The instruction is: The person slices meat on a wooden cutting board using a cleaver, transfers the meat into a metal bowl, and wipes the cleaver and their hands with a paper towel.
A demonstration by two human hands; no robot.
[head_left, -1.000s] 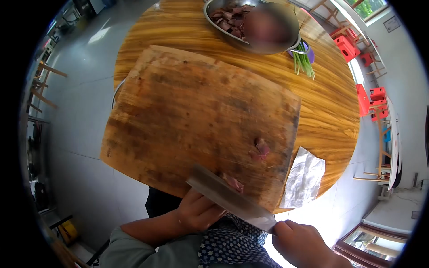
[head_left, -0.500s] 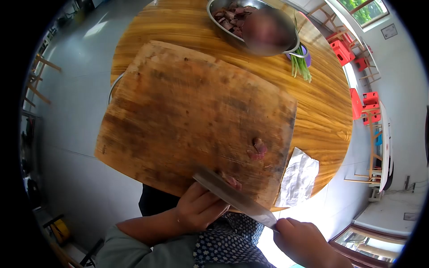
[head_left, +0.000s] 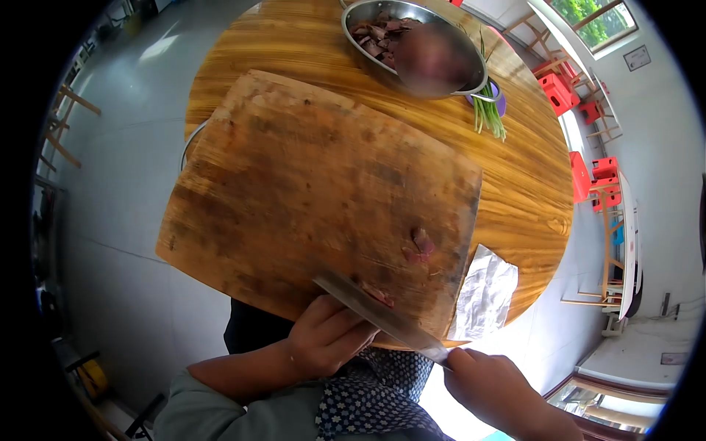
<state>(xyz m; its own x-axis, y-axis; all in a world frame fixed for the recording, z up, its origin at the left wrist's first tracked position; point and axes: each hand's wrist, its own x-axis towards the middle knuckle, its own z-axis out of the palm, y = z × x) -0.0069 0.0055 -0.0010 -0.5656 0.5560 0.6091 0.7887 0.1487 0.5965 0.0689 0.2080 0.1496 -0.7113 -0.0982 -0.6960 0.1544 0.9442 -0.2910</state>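
My right hand (head_left: 489, 382) grips the handle of a cleaver (head_left: 382, 314), whose broad blade slants across the near edge of a worn wooden cutting board (head_left: 294, 169). My left hand (head_left: 327, 342) is closed, its fingers curled against the near side of the blade. What those fingers press on is hidden by the blade and the hand itself. A thin slice of meat (head_left: 379, 294) lies just past the blade on the far side. Farther right on the board are small scraps of meat (head_left: 421, 244).
A metal basin (head_left: 360, 51) with cut meat pieces stands at the table's far side, its right part blurred. Green onions (head_left: 487, 114) lie by a purple bowl (head_left: 501, 104). A white cloth or paper (head_left: 485, 290) sits right of the board. Red stools (head_left: 559, 94) stand beyond.
The cleaver and my right hand have shifted slightly up and left. The meat slice by the blade shows a little less bulk. My left hand stays nearly in place.
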